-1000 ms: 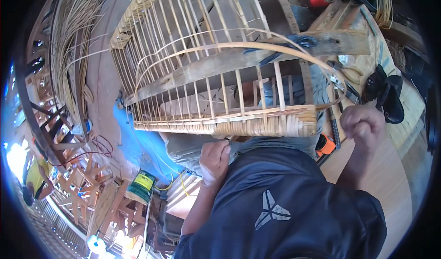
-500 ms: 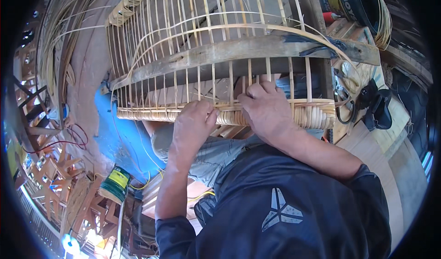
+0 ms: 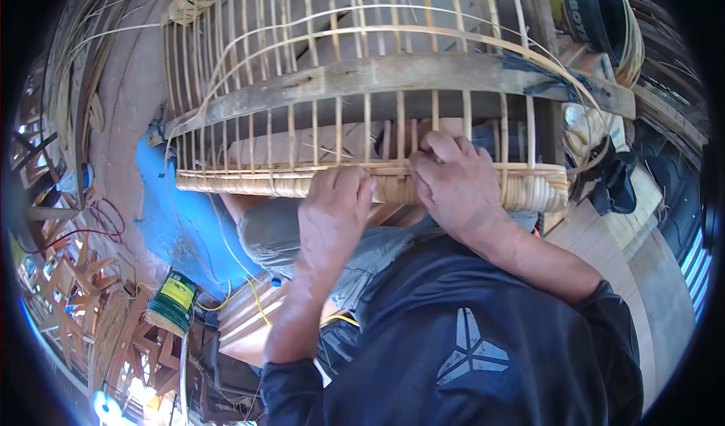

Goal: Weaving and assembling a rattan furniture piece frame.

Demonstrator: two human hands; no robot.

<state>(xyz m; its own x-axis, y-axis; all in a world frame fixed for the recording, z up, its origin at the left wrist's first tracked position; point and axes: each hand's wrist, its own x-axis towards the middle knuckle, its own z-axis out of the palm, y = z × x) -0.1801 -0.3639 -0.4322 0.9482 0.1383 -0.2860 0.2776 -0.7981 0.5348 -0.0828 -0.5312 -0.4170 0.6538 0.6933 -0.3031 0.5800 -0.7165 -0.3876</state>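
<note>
A large rattan frame with upright stakes (image 3: pixel 368 128) lies across my lap, its near edge a rail (image 3: pixel 249 183) wrapped in pale cane. My left hand (image 3: pixel 336 203) is closed over this rail left of its middle, thumb pressed toward the right. A little further right, my right hand (image 3: pixel 459 188) grips the same edge with bent fingers curled among the stakes. Its fingertips and any cane strand in them are hidden. Between the hands, tight wrapping (image 3: pixel 395 189) shows. Long thin cane strips (image 3: pixel 377 31) arch over the stakes.
A grey wooden bar (image 3: pixel 332 81) crosses the stakes beyond my hands. A dark bucket (image 3: pixel 596 18) with cane coils stands at the far right, and a green bucket (image 3: pixel 172 299) at the lower left. Loose cane bundles (image 3: pixel 75 71) lie at the far left, near a blue sheet (image 3: pixel 170 199).
The whole view has shifted and the frame looks slightly larger. Both hands appear a little further right in the picture, still closed on the wrapped edge.
</note>
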